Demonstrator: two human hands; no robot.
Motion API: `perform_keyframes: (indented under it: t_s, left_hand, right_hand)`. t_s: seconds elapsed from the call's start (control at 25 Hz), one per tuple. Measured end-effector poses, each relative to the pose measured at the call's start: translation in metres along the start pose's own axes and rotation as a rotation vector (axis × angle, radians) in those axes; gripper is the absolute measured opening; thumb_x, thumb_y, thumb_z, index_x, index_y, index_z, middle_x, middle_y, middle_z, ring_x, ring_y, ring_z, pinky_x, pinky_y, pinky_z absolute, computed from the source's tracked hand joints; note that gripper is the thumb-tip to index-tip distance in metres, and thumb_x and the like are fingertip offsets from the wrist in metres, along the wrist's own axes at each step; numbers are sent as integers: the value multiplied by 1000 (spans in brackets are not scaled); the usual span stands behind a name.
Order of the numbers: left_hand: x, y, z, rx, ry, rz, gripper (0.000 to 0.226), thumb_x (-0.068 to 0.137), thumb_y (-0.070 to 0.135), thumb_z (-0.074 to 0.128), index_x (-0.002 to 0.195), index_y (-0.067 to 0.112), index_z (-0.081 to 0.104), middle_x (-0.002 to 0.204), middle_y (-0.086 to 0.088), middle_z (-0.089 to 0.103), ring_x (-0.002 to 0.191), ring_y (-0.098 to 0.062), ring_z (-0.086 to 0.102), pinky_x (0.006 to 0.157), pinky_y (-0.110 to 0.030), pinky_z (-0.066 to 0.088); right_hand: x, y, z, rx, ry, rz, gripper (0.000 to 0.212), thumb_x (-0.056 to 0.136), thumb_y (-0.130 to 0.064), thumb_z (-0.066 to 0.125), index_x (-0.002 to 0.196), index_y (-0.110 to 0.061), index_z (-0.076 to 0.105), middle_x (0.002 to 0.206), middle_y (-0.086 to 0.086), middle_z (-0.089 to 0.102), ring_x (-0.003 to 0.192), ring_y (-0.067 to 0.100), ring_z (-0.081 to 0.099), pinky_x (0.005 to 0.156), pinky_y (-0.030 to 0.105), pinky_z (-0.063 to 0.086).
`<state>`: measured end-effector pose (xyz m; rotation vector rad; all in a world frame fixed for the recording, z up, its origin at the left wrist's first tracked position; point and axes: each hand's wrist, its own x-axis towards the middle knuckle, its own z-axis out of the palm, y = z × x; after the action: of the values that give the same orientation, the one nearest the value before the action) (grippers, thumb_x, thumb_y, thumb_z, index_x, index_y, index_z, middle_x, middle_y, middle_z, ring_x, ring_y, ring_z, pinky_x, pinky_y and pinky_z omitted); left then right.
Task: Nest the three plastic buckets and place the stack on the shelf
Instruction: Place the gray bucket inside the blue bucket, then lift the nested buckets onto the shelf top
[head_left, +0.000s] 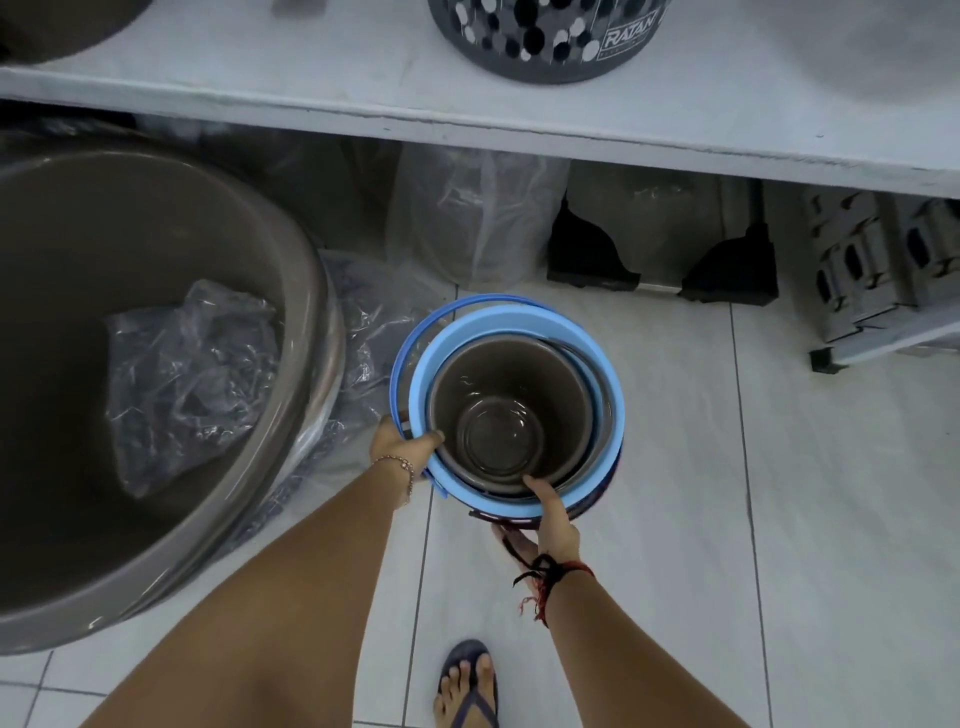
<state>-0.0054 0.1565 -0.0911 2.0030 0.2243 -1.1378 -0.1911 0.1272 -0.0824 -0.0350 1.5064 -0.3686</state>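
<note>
A light blue bucket (519, 322) with a darker blue handle (415, 338) hangs above the tiled floor. A grey-brown bucket (498, 374) sits nested inside it, and the edge of a dark bucket (597, 506) shows under the blue rim on the near side. My left hand (397, 441) grips the stack's left rim, thumb over the edge. My right hand (553, 514) holds the near rim, thumb inside the brown bucket. The white shelf (311, 88) runs across the top of the view, beyond the stack.
A large grey-brown tub (156, 218) with crumpled plastic inside stands at the left. A dotted grey basket (545, 36) sits on the shelf. Under the shelf are plastic-wrapped goods (478, 218), black brackets (592, 254) and a grey crate (872, 260). My sandalled foot (467, 686) is below.
</note>
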Motion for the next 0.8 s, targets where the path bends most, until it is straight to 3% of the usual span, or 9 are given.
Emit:
perform_keyframes:
  t_s: [0.08,0.2,0.32,0.44,0.6,0.8]
  left_hand:
    - [-19,-5,2,-49,35,-5,45,79,6,75,118,10,53,112,-18,66,97,-38,68,78,-49,59]
    - [-61,-11,3,-86,69,-21,47,77,6,75,120,5,55,112,-21,67,95,-38,69,79,-52,59]
    - [-105,-11,-1,-148,95,-12,44,76,7,76,115,6,57,111,-22,68,95,-38,70,76,-51,60]
    - [-166,-9,-6,-171,112,96,38,78,16,77,110,8,58,107,-20,69,92,-36,71,77,-48,61]
    - [-279,3,-25,-194,167,303,24,79,28,76,89,20,56,89,-8,69,86,-32,71,82,-49,59]
    - [-412,37,-67,-194,294,499,48,71,60,72,88,16,64,72,4,67,66,-12,64,64,-28,52]
  right_hand:
    - [-15,-4,-5,-15,80,-81,54,74,-15,84,119,4,61,102,21,68,88,39,70,67,42,61]
    - [-48,-14,-22,-58,112,-170,56,76,-13,84,123,3,57,120,25,66,111,42,67,72,45,61]
    - [-90,-22,-41,-74,112,-293,59,79,-13,82,128,3,54,126,24,62,114,39,65,81,49,61]
    - [-144,-28,-66,-113,122,-419,55,80,-15,82,125,0,53,123,22,62,110,37,65,87,53,60]
    - [-235,-40,-107,-111,49,-530,48,80,-9,80,120,1,55,117,26,64,107,40,68,77,53,62]
    - [-369,-72,-131,-195,-30,-706,40,83,-11,78,116,2,61,109,24,71,96,36,73,73,49,64]
